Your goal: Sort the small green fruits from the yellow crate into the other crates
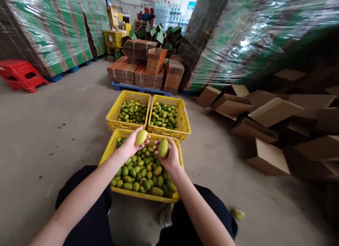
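My left hand point(131, 142) holds a yellow-green oval fruit point(141, 137), which looks like a small mango, palm up with the fingers curled beneath it. In my right hand point(171, 157) is a similar greener fruit point(163, 148), held upright between thumb and fingers. Both hands are above the near yellow crate point(143, 197), which stands between my knees and is filled with green and yellow fruits point(144, 171). Just beyond it, side by side, are a left yellow crate point(112, 123) and a right yellow crate point(185, 124), each containing more such fruits.
Open cardboard boxes point(267, 154) lie heaped on the right. Flattened cartons point(148, 78) are stacked on a blue pallet point(141, 89) ahead. A red stool point(22, 74) stands at left. One fruit point(237, 213) lies on the floor. A person point(150, 24) is in the background.
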Demonstrator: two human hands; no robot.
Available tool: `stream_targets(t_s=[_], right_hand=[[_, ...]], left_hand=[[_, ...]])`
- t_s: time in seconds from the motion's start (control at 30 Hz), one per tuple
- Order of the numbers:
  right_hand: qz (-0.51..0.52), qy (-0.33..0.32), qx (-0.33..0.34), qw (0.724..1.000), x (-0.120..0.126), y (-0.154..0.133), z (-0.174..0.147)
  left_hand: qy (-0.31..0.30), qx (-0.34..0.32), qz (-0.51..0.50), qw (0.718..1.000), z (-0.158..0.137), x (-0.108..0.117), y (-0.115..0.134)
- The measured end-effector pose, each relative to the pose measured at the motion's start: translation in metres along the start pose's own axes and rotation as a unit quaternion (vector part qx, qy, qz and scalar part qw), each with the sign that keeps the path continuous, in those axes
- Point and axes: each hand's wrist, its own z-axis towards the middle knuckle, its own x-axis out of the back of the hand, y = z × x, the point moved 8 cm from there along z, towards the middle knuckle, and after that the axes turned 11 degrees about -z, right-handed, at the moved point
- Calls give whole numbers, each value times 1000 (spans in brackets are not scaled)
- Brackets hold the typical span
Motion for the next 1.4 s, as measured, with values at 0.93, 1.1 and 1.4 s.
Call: stream_targets(t_s=[0.93,1.1,1.4], right_hand=[[36,-76,-27,996,-11,-6,-11],[39,-129,-5,991,-15,-13,-9],[14,-128,-11,992,-12,-15,-11]], left_hand=[[-40,-38,-94,994,-9,-7,9],[-2,27,-143,989,-9,-7,-2],[-78,94,-90,988,-3,-11,-15]])
